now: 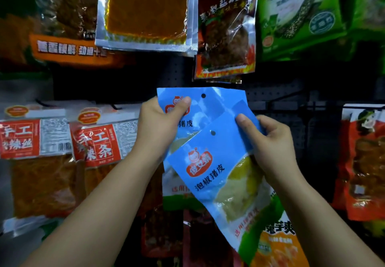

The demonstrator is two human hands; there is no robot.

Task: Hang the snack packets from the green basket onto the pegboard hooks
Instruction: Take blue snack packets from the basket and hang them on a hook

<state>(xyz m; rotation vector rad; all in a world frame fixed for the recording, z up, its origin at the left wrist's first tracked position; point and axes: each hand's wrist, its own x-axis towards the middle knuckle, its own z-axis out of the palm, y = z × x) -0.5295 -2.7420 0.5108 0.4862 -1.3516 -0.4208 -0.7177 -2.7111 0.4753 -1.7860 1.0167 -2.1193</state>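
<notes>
Two blue packets are held up in front of the dark pegboard (270,92), each with a punched hole near its top edge. The rear blue packet (210,104) stands nearly upright; the left hand (158,125) pinches its upper left corner, thumb on the front. The front blue packet (218,175) overlaps it, tilted with its top toward the right, and the right hand (270,141) grips its upper right edge, thumb across the front and fingers curled behind.

Just above them hangs a brown packet (227,27), with a silver-edged orange packet (145,10) to its left and a green packet (300,15) to its right. At left hang two red-and-white packets (33,139); at the right edge, a red packet (364,162). More packets hang below the hands. A bare strip of pegboard shows behind the blue packets, with a thin hook (285,98) to their right.
</notes>
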